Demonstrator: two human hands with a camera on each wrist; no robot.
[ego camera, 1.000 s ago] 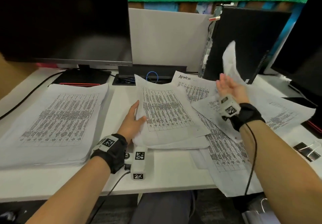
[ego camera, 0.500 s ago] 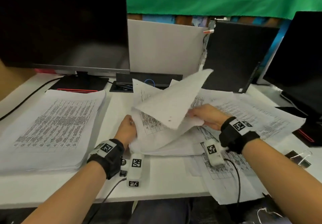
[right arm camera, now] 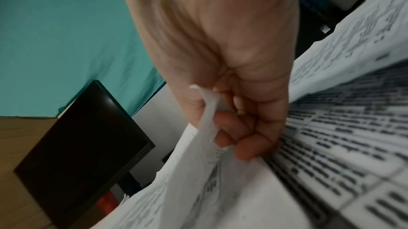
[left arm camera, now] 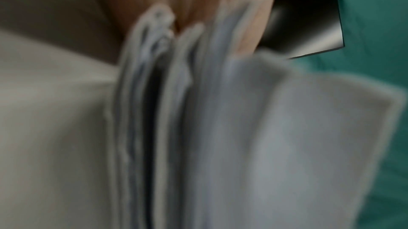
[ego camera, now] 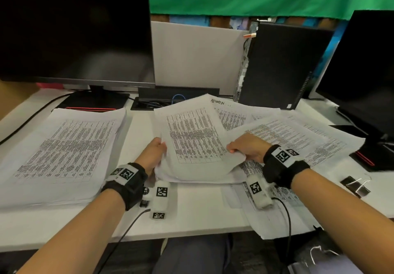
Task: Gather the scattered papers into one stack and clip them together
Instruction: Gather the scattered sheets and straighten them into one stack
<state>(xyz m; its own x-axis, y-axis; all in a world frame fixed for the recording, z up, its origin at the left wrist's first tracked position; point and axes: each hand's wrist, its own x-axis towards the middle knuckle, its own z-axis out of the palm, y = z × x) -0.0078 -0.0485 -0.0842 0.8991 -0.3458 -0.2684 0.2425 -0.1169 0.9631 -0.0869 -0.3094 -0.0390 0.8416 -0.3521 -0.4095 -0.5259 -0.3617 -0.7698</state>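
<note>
Squaring the stack (ego camera: 198, 145): we are gripping its edges, left hand (ego camera: 152, 153) and right hand (ego camera: 247, 149) fingers pinching, keeping sheets aligned above the tabletop (ego camera: 200, 207).

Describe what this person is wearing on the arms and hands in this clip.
Both forearms are bare, no sleeves or gloves. The left hand and right hand each have a black fabric wrist strap carrying white square-patterned marker tags. A white capsule-shaped camera unit, also tagged, hangs under each wrist, with a thin black cable trailing back toward the body.
</note>
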